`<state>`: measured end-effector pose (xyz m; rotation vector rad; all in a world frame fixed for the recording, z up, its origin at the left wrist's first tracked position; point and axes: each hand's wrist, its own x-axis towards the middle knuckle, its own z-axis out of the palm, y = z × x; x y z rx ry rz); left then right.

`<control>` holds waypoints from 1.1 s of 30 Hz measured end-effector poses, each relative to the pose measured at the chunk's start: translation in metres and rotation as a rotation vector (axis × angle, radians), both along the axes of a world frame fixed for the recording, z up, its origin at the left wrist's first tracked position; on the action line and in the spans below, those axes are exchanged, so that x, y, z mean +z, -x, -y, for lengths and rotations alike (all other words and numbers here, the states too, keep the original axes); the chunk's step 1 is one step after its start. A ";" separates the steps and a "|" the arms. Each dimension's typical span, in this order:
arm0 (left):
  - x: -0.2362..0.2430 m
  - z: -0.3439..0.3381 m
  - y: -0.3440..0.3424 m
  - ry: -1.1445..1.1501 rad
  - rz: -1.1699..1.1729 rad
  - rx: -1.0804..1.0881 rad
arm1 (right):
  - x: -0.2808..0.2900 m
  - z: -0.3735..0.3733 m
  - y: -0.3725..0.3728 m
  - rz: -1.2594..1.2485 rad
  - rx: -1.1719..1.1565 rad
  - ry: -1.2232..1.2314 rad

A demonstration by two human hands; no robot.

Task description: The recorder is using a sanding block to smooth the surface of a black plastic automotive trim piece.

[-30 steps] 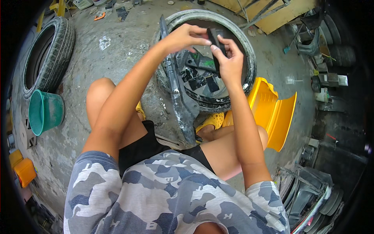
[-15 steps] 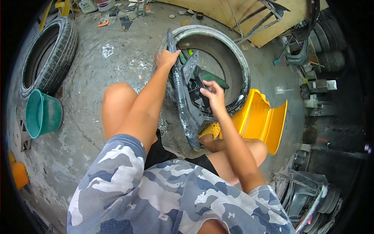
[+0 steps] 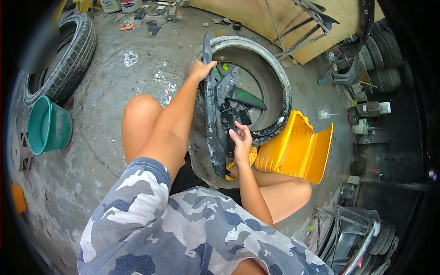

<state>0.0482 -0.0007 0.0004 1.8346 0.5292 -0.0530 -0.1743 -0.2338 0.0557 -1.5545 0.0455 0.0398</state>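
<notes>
A long, scuffed dark grey plastic panel (image 3: 213,114) stands on edge in front of me, leaning at the left side of a tyre (image 3: 282,68) that lies flat. My left hand (image 3: 201,71) is closed over its far part, thumb on the right side. My right hand (image 3: 241,141) is at the panel's near right side, thumb and fingers closed on a thin black flat piece (image 3: 231,142); its exact kind cannot be made out. Inside the tyre's ring are a green-and-black plastic piece (image 3: 247,97) and several black scraps (image 3: 243,114).
A yellow plastic panel (image 3: 293,153) lies right of my foot in a yellow clog (image 3: 252,156). At left are a green bucket (image 3: 50,128) and a standing tyre (image 3: 75,64). A metal stand (image 3: 307,30) is at the far right, with dark parts (image 3: 357,233) at the near right.
My right hand has moved nearer to me and slightly left along the panel, with the black flat piece. My left hand keeps its hold; the panel stands a little more upright.
</notes>
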 end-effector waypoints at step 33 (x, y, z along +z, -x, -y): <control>0.033 -0.014 0.008 -0.440 -0.320 0.147 | -0.024 0.000 -0.018 -0.086 -0.182 -0.125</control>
